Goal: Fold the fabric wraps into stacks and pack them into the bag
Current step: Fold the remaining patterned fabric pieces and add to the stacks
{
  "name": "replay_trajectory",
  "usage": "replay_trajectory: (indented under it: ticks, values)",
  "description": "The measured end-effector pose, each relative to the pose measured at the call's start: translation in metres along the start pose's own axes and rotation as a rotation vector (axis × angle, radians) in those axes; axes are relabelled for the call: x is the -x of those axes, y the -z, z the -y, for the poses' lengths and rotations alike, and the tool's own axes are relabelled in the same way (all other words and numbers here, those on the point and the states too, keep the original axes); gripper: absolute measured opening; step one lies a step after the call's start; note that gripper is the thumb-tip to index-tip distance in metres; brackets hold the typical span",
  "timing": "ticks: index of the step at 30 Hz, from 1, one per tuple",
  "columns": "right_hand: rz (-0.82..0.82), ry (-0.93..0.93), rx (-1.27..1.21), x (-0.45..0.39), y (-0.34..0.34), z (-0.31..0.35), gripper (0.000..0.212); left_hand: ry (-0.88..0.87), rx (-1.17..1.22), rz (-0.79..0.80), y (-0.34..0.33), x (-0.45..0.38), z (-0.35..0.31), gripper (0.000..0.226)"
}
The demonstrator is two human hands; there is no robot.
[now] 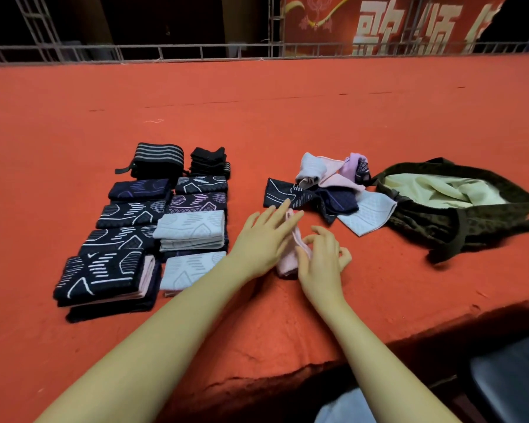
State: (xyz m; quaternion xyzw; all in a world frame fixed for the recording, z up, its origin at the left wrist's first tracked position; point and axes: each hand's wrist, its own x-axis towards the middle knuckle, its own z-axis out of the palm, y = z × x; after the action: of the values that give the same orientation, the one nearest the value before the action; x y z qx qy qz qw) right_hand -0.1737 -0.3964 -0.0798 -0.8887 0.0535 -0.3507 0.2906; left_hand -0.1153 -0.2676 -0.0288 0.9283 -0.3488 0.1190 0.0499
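Pink wrap [289, 257] pinched by right hand [321, 261], flat-fingered left hand [264, 239] alongside; one bag [458, 218].

Folded dark and pale-grey patterned fabric wraps [153, 227] stacked in two rows at left, loose unfolded pile of wraps [327, 190] centre, small pink wrap [287, 257] in front, open dark-olive cloth bag [458, 209] lying at right

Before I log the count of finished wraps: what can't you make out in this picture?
Head view only:
- Pink wrap: mostly covered by the left hand and right hand; its fold state is unclear.
- Bag: pale lining hides its contents.
- Folded stacks: lower layers overlap, uncountable.
- Unfolded pile: tangled, pieces uncountable.
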Motion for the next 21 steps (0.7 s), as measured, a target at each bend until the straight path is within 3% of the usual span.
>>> replay_trajectory:
  ticks: [5,15,21]
  values:
    - [-0.031,0.294,0.033,0.002,0.005,0.029,0.019,-0.157,-0.095,-0.35,0.018,0.034,0.035,0.036]
    - [-0.091,0.529,0.024,0.008,-0.014,0.067,0.011,-0.051,0.225,-0.363,0.021,0.091,0.07,0.037]
    - [-0.112,0.545,-0.037,-0.002,-0.022,0.099,0.01,-0.06,-0.057,-0.648,0.036,0.111,0.084,0.018]
